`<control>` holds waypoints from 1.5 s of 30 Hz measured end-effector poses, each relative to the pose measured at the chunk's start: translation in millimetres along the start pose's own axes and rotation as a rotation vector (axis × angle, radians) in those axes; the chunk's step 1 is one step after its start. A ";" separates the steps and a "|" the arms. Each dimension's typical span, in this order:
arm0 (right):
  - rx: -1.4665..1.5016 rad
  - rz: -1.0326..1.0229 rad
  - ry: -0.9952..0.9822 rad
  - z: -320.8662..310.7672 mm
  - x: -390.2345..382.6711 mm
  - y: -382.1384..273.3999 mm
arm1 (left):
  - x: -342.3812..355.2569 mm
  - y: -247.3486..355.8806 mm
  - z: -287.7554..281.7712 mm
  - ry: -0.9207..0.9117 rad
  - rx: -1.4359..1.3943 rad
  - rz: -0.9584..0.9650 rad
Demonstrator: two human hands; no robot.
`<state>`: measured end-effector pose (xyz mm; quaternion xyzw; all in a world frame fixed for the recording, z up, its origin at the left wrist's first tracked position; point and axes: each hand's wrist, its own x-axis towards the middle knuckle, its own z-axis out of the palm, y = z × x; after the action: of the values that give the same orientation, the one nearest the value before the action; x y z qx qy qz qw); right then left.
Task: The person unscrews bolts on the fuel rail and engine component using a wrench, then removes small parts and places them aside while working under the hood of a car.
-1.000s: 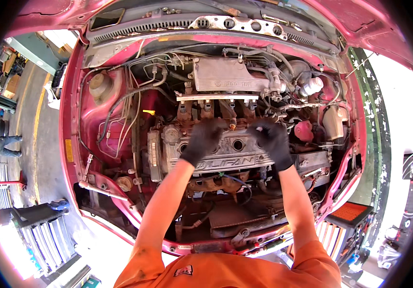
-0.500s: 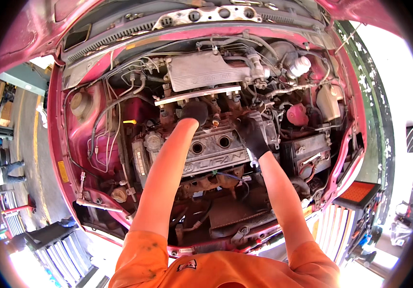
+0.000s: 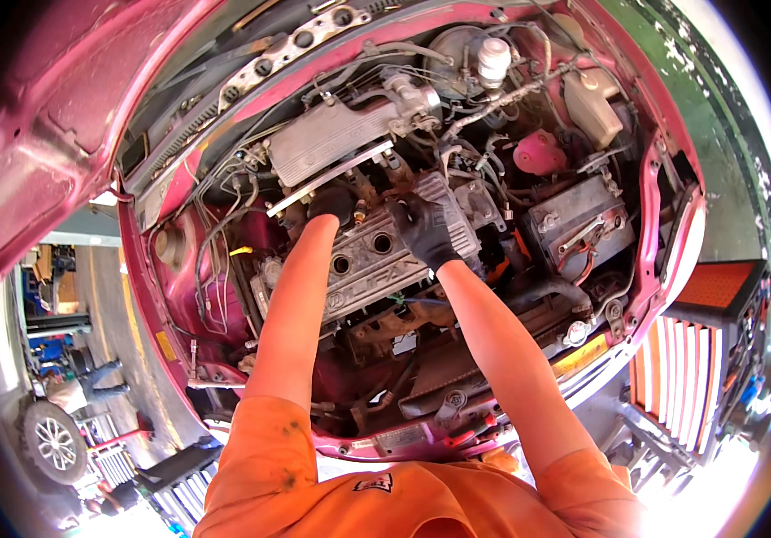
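My left hand [image 3: 331,206], in a black glove, reaches between the intake manifold [image 3: 331,139] and the valve cover [image 3: 363,287] of the engine. Its fingers are hidden there, beside a metal rail [image 3: 331,179]. My right hand [image 3: 423,233], also black-gloved, is over the right half of the valve cover, near the ribbed cover part [image 3: 453,220]. Its fingers curl down toward the gap behind the valve cover; what they hold, if anything, is hidden. Two round holes, one being a spark plug hole [image 3: 383,243], show between my arms.
A battery [image 3: 583,224] with a wrench [image 3: 580,235] on top stands right of the engine. Behind are a white fluid reservoir [image 3: 494,61] and a flat metal gasket [image 3: 304,38]. The raised pink hood [image 3: 53,134] fills the upper left. A tool cabinet [image 3: 681,377] stands at the right.
The view has turned and shifted, so the engine bay appears tilted. My right hand shows more of its back; the silver wrench end seen beneath it earlier is out of sight. My left hand stays behind the valve cover.
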<state>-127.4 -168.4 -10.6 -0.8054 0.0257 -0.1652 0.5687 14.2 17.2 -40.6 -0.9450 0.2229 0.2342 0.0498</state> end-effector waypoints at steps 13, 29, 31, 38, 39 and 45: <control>-0.119 -0.212 0.032 -0.6 -5.6 13.2 | -8.0 -1.4 -8.0 -0.029 0.084 0.154; -0.055 0.032 0.046 -1.4 -5.6 -1.5 | -16.4 -2.2 -8.8 0.083 0.075 0.247; -0.053 0.024 0.069 -0.6 -4.5 -3.0 | -7.6 -7.5 -6.4 0.047 0.298 0.315; -0.036 0.098 -0.009 -1.8 -6.0 -0.7 | 2.3 -20.4 6.6 0.047 0.117 0.192; -0.053 0.086 -0.007 -2.0 -5.8 -2.0 | 6.4 -22.5 4.9 -0.035 0.195 0.219; -0.016 0.046 0.018 -2.5 -4.8 3.0 | -0.1 -13.0 1.1 0.092 0.208 0.257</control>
<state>-132.2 -170.7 -13.8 -0.8077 0.0506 -0.1593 0.5654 19.5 29.1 -41.6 -0.9081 0.3670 0.1710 0.1067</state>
